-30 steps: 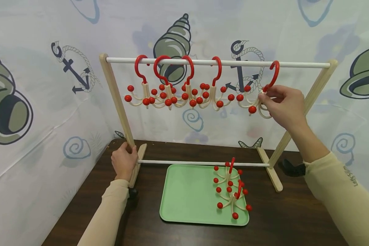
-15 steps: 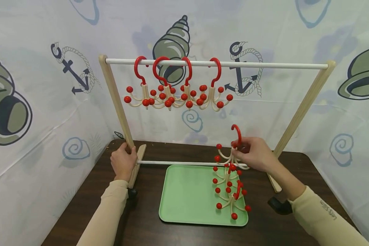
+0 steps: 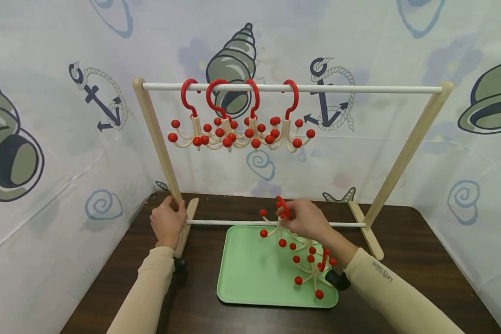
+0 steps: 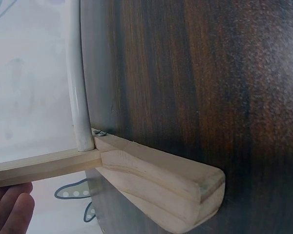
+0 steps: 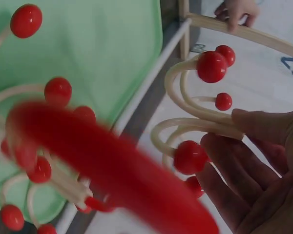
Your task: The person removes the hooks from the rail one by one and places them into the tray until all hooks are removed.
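Left hand [image 3: 168,221] grips the base-side end of the near upright; right hand [image 3: 306,219] pinches a pale stem between thumb and fingers. Largest item: the dark wood-grain table [image 3: 413,287], extending beneath both hands. On it stands a pale wooden rack with white round crossbars [image 3: 367,89], its left upright [image 3: 160,148] rising from the left hand, presumably gripped low to steady the frame. Nearer the person than the right hand lies a light-green rectangular tray [image 3: 250,278], apparently placed to keep loose parts within reach. Above and between the hands, four red-hooked hangers [image 3: 292,99] hang from the upper bar, their pale curved arms overlapping and hard to count. One red-hooked, pale-armed hanger [image 5: 205,119] is in the right hand, over the tray's far edge; a stem grip likely keeps hook and arms free. Contact with the tray cannot be confirmed. Two similar hangers [image 3: 315,270] rest on the tray below the right hand, partly hidden by that forearm. Smallest: glossy red ball tips [image 5: 211,67]. Motion blur obscures the red hook [image 5: 112,168], seemingly the held one's, in the right wrist view; the left wrist view crops the left hand to its fingertips [image 4: 19,209].
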Motion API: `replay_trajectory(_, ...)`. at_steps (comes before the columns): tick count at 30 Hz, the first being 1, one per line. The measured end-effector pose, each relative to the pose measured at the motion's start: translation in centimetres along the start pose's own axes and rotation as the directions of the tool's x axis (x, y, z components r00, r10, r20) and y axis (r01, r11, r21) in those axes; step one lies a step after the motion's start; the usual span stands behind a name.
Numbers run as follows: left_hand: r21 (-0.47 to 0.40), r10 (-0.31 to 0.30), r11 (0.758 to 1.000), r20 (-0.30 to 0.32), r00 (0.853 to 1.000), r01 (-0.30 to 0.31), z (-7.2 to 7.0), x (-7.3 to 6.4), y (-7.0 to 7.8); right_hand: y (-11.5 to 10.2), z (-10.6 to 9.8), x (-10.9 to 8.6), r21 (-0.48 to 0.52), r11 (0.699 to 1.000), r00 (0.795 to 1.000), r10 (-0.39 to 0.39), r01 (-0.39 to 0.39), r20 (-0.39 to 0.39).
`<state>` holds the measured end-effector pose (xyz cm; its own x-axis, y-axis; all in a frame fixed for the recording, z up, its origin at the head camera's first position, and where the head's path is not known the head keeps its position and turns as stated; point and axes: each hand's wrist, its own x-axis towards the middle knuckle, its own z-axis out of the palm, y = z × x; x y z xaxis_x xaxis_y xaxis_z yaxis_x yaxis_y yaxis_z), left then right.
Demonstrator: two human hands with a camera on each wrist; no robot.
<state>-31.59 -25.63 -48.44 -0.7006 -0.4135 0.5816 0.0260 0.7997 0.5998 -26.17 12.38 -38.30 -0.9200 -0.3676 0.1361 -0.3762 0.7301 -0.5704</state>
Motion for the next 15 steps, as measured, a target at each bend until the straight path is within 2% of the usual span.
replay_trajectory(7,0.007,0.009,1.0,-0.005,1.0,-0.009,-0.1,-0.1,-0.1,0.5,1.9,0.9,-0.119,0.993,1.0,0.001,0.001,0.016)
replay_trajectory(15,0.0,0.032,0.999,-0.017,0.999,-0.032,0.1,0.0,-0.1,1.4,2.6,1.1,-0.187,0.982,1.0,0.012,-0.009,0.016)
